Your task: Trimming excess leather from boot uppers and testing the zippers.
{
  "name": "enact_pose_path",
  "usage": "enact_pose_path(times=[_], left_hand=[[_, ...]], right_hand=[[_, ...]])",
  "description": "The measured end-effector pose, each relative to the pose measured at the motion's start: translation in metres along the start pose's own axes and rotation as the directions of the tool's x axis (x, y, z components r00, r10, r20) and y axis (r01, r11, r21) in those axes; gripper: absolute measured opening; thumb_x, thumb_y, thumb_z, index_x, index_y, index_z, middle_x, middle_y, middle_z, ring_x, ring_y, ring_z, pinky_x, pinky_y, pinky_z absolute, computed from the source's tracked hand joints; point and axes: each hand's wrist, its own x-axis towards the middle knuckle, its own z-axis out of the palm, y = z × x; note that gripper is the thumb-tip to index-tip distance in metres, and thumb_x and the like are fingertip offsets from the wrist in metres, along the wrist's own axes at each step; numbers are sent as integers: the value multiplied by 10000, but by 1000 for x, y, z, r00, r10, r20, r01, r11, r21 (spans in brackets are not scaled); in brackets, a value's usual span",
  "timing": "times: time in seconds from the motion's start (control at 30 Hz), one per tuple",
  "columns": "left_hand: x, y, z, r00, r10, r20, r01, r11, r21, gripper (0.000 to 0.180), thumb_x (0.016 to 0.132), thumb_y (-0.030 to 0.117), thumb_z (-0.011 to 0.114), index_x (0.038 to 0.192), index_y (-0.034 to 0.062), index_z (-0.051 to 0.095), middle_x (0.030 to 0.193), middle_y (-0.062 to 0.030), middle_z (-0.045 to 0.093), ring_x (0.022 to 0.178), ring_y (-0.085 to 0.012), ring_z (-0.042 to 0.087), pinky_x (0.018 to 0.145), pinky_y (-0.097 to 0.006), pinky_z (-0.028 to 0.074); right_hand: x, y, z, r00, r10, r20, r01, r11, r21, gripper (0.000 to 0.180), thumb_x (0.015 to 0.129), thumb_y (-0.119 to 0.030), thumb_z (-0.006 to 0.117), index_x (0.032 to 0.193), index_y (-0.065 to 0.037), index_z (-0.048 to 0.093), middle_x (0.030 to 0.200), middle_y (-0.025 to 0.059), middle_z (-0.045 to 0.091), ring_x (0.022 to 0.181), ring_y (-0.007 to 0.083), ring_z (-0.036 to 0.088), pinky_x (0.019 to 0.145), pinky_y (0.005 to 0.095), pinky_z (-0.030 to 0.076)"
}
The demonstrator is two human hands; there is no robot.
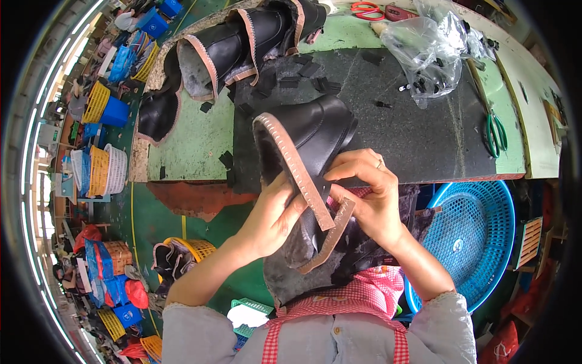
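A black leather shoe upper (pixel 315 130) with grey fuzzy lining and a tan stitched edge strip (pixel 294 158) is held over the front edge of the table. My left hand (pixel 267 221) is closed on its lined side, the fingers partly hidden behind the strip. On the other side, my right hand (pixel 373 197) pinches the upper near its edge, with a ring on one finger. Whether a small black piece also sits between those fingertips, I cannot tell. Small black strips (pixel 309 68) lie scattered on the dark mat (pixel 418 133) beyond.
More black uppers (pixel 227 54) are lined up at the back left. A clear plastic bag (pixel 424 54) lies at the back right, green-handled scissors (pixel 496 133) nearer, red-handled scissors (pixel 366 10) at the far edge. A blue basket (pixel 479 242) stands below right, a yellow basket (pixel 200 249) below left.
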Motion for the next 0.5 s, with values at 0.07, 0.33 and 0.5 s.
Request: enact_pose_path(times=[0.07,0.33,0.5], left_hand=[[-4,9,1,999,-33,11,33,999,41,223,994,149,531,1112,-36,570,1000,-164,606,952,-322,618,866,-392,476],[-22,-28,-20,903,-223,368,417,663,-621,497,958,258,617,1360,16,453,1334,-72,509,1242,-219,500,1045,-359,393],[-7,10,-4,970,-233,74,225,735,-639,580,930,152,625,1437,5,384,1375,-83,494,1245,-175,492,1064,-360,401]], right_hand=[[7,7,-3,1000,3,8,-4,998,56,138,709,-96,811,806,-95,713,932,16,687,940,192,619,900,341,416],[29,20,-11,992,102,-67,-77,948,310,126,793,-79,778,863,-28,687,1091,96,690,1036,185,634,956,328,461],[22,-2,-14,1000,-19,-19,22,975,221,146,742,-61,812,855,-60,719,1168,96,589,965,158,637,893,323,502]])
